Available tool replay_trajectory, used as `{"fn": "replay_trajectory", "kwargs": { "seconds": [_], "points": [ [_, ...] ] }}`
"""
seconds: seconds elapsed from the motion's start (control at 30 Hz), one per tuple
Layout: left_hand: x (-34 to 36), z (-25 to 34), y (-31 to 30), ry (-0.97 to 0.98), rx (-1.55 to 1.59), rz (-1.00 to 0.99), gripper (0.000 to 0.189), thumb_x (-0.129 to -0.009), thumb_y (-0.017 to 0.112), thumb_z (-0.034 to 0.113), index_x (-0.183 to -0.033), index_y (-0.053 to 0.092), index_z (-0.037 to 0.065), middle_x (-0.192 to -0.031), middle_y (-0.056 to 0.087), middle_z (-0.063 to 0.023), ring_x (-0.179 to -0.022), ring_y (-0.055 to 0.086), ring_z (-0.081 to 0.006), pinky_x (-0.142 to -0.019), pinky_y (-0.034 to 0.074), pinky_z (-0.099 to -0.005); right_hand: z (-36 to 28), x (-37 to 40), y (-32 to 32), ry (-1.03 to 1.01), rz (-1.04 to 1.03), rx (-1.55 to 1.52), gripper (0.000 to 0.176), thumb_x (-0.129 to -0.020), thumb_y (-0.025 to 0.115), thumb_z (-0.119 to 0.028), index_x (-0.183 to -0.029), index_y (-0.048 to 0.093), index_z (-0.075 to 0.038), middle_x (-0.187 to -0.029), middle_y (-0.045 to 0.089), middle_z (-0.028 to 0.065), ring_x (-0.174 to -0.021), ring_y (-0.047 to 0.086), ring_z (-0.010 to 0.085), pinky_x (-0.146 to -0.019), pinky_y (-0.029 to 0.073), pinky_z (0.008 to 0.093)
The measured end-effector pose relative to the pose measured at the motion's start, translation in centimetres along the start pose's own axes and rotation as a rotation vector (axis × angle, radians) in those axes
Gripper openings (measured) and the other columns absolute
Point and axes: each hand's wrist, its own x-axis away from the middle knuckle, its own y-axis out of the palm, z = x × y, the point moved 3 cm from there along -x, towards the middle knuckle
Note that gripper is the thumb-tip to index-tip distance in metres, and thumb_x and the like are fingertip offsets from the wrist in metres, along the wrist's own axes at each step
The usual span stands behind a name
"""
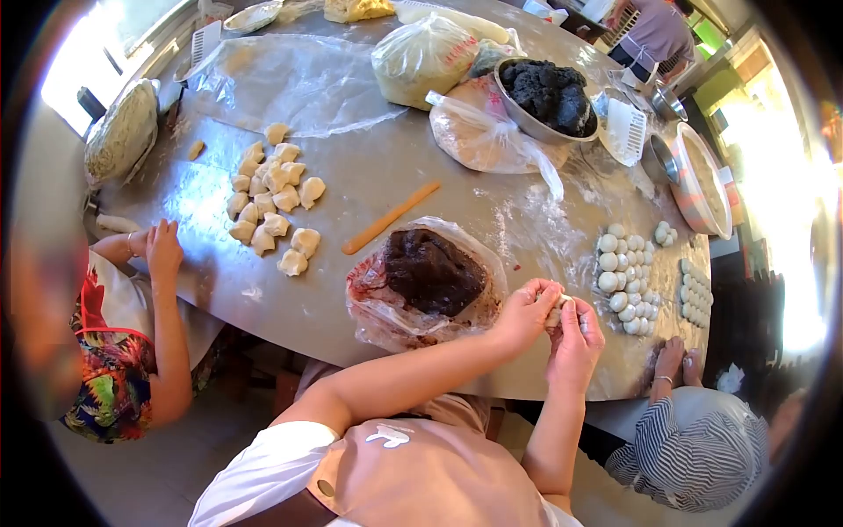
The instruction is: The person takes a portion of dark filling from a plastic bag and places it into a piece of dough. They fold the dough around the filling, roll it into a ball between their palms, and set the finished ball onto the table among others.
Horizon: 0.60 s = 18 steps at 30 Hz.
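Over the metal table [329, 167], near its front edge, my left hand [529, 312] and my right hand [575, 334] meet, fingers closed on a small pale piece of dough [556, 309]. Just left of them, a dark brown mass of filling [435, 270] sits on an open clear plastic bag [386, 318]. Beyond that lies a wooden rolling pin [391, 218], tilted. A pile of dough pieces [275, 176] is farther left. On the right, several round white dough balls [625, 272] stand in rows.
Person at left [132, 325]; striped-cap person at lower right [694, 448]; another person at the back [654, 35]. Bagged dough [421, 61], a tied bag [474, 127], a bowl of black mass [546, 92] and a tub [702, 180] stand farther back.
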Motion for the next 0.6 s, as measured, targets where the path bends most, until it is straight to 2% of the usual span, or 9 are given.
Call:
{"fn": "replay_trajectory", "kwargs": {
  "seconds": [0.07,0.17,0.2,0.33,0.47,0.57,0.6],
  "points": [
    [0.5,-1.0,0.5,-0.083,0.0,0.041,0.018,-0.099,0.048,0.021,-0.106,0.054,0.005,-0.089,0.057,-0.0035,-0.079,0.057,-0.0109,-0.069,0.05,-0.0251,0.4,0.4,-1.5,0.052,0.035,-0.118,0.013,-0.094,0.056,-0.011,-0.101,0.06,-0.001,-0.092,0.062,0.0052,-0.079,0.059,0.0117,-0.069,0.05,0.0245],
    [0.0,-3.7,0.3,-0.196,0.221,0.207,0.018,-0.099,0.046,0.019,-0.105,0.055,0.005,-0.091,0.059,-0.0055,-0.082,0.059,-0.0147,-0.071,0.051,-0.0272,2.4,0.6,-4.1,0.089,0.081,-0.295,0.012,-0.095,0.054,-0.012,-0.102,0.058,-0.003,-0.098,0.062,0.0077,-0.087,0.061,0.0159,-0.075,0.05,0.0286],
    [-0.1,-4.1,0.2,-0.198,0.26,0.198,0.019,-0.1,0.043,0.018,-0.105,0.055,0.004,-0.098,0.059,-0.0084,-0.091,0.06,-0.0197,-0.078,0.052,-0.0318,3.0,0.6,-4.6,0.07,0.095,-0.334,0.012,-0.095,0.054,-0.013,-0.102,0.057,-0.003,-0.099,0.062,0.0078,-0.088,0.061,0.016,-0.076,0.05,0.0286],
    [-0.1,-4.3,0.7,-0.208,0.379,0.195,0.025,-0.101,0.036,0.021,-0.104,0.055,0.004,-0.106,0.057,-0.0111,-0.099,0.057,-0.0247,-0.089,0.048,-0.0396,4.0,0.8,-5.4,0.065,0.087,-0.439,0.012,-0.096,0.053,-0.013,-0.104,0.055,-0.005,-0.102,0.061,0.0083,-0.091,0.06,0.0169,-0.079,0.05,0.0298],
    [-0.3,-4.3,0.4,-0.249,0.414,0.149,0.024,-0.1,0.039,0.022,-0.104,0.055,0.005,-0.102,0.058,-0.0102,-0.097,0.058,-0.0248,-0.088,0.049,-0.0405,3.8,0.7,-6.5,0.177,0.057,-0.47,0.016,-0.094,0.053,-0.02,-0.103,0.055,-0.006,-0.102,0.063,0.0061,-0.089,0.06,0.0169,-0.081,0.048,0.0278],
    [-1.1,-5.5,-0.4,-0.195,0.285,0.11,0.024,-0.1,0.039,0.021,-0.103,0.056,0.005,-0.1,0.059,-0.009,-0.096,0.058,-0.0224,-0.085,0.05,-0.0378,4.2,0.6,-7.4,0.317,-0.019,-0.588,0.021,-0.093,0.053,-0.025,-0.104,0.055,-0.007,-0.1,0.063,0.005,-0.089,0.061,0.017,-0.078,0.049,0.0289],
    [-1.0,-5.6,-0.4,-0.177,0.196,0.093,0.023,-0.1,0.039,0.02,-0.102,0.057,0.005,-0.099,0.059,-0.0079,-0.095,0.058,-0.0205,-0.083,0.05,-0.0363,4.2,0.3,-7.7,0.342,-0.045,-0.521,0.021,-0.092,0.055,-0.025,-0.103,0.055,-0.007,-0.1,0.062,0.0047,-0.087,0.061,0.0162,-0.076,0.049,0.0283]
  ]
}}
